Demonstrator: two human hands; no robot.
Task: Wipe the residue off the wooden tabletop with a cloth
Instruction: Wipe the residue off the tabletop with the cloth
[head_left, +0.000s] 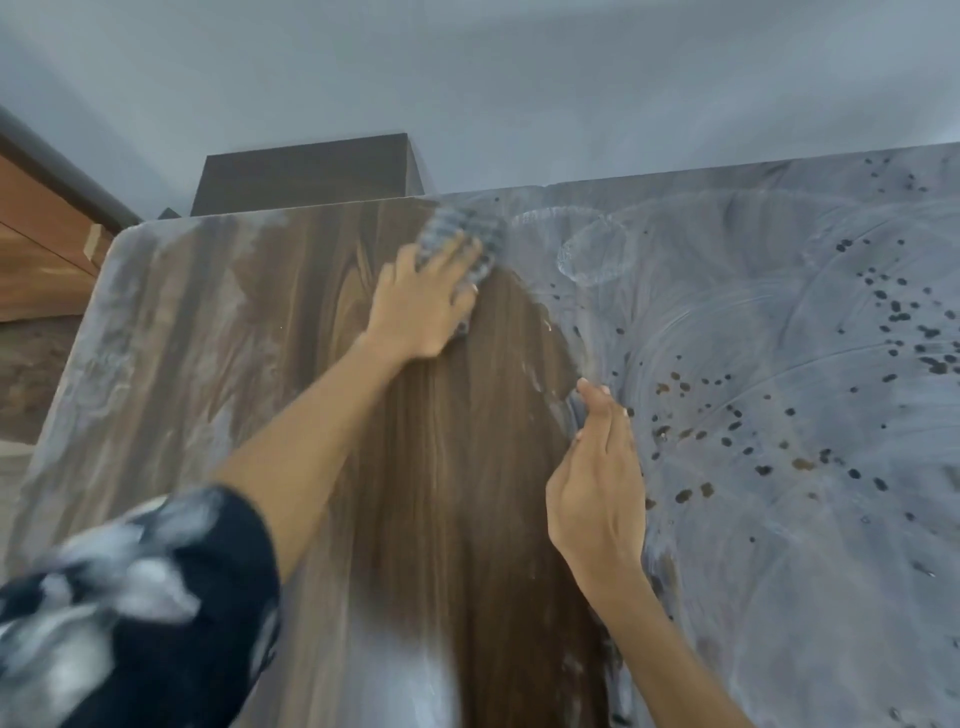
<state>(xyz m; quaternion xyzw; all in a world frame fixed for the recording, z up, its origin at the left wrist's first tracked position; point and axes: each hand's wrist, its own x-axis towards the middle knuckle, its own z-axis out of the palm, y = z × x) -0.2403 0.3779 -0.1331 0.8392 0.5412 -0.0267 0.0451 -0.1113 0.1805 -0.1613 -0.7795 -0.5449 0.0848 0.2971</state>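
Brown wood-grain tabletop (452, 467), right part under whitish smeared residue (779, 364) (dark specks in it). Left hand (423, 296) presses grey striped cloth (467, 234) near tabletop's far edge, fingers spread. Right hand (597, 478) flat, fingers together, at residue's border.

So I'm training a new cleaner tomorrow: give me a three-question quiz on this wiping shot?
1. True or false: the right hand holds the cloth.
2. Which part of the tabletop still carries the thick whitish residue: A left, B middle, C right?
3. Fill in: the left hand presses the cloth near the table's ___ edge.

Key: 1 false; 2 C; 3 far.
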